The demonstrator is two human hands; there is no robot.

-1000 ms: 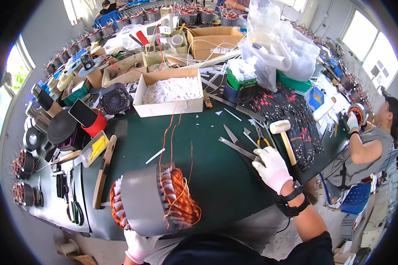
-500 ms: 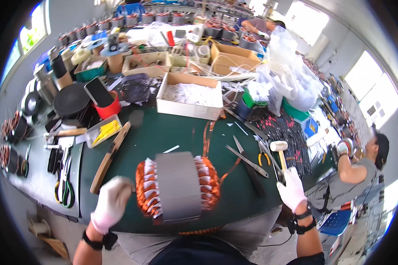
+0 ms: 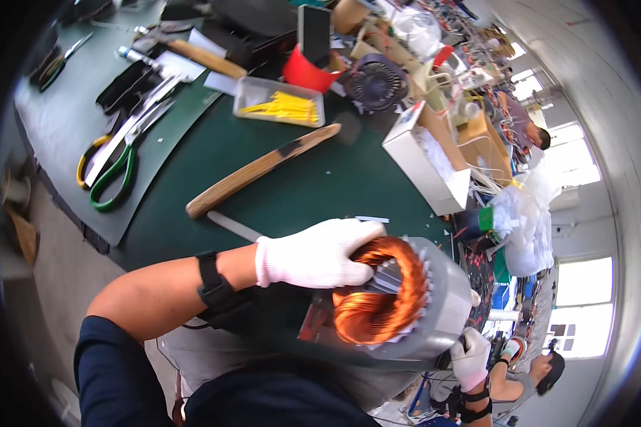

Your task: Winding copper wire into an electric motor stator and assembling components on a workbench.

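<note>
We are having the wound motor stator [image 3: 445,302] lying on its side by the near edge of the green worktop [image 3: 299,174], just in front of our body, with its open bore facing our left. Our left hand [image 3: 317,255] is grasping the copper end winding [image 3: 369,320], its fingers curling over the upper rim of the coil and into the mouth of the bore. Our right hand [image 3: 470,359] is sitting low by the far end of the core with its fingers bent; whether they are gripping the core or only resting beside it, we cannot tell.

Judging by the metal core and the dense copper, we are dealing with something heavy and rigid, and smooth gloves could be slipping on its rounded grey shell. The winding is looking springy and more easily hurt: pulling hard on it could be scuffing the wire or bending the white insulation tabs [image 3: 425,277] along its edge. For bearing the weight, we are favouring both palms under the grey body, leaving the copper for light steadying only.
</note>
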